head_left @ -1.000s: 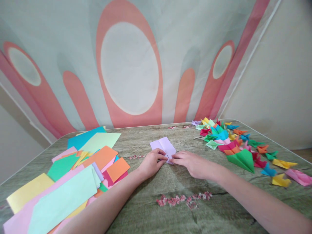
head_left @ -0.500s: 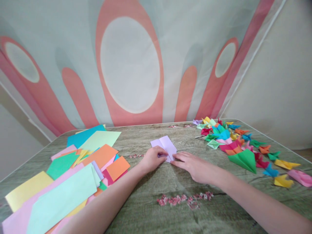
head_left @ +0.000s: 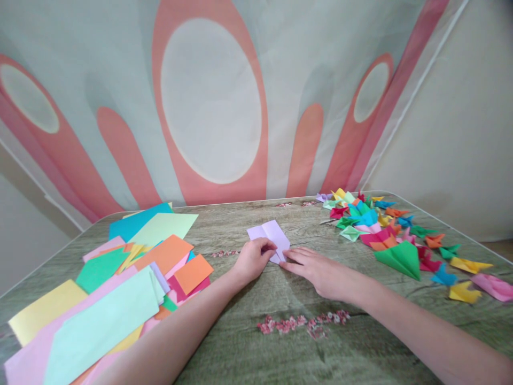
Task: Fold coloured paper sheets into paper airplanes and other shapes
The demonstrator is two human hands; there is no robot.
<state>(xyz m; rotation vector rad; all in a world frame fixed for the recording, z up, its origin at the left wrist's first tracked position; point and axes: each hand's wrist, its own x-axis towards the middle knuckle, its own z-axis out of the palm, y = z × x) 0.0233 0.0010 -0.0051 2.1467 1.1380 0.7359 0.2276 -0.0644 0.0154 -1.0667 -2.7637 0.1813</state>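
Observation:
A sheet of lilac paper point(head_left: 276, 233), partly folded, lies on the table at the middle of the view, with creases running toward its near corner. At the paper's left near edge is my left hand point(head_left: 254, 259), thumb and forefinger pinched together on a fold. My right hand point(head_left: 315, 270) rests at the right near edge, its fingers stretched out and touching the paper near the tip. The left fingers hide part of the fold.
On the left, coloured sheets lie in an overlapping pile, with a mint sheet point(head_left: 106, 326) on top. Several folded paper pieces spread along the right side, among them a green paper plane point(head_left: 401, 259). The wood-grain table point(head_left: 224, 342) meets a printed backdrop point(head_left: 280, 80) behind.
My left thumb and forefinger have shifted slightly at the fold. My right hand stays almost in place, and the camera view has moved a little.

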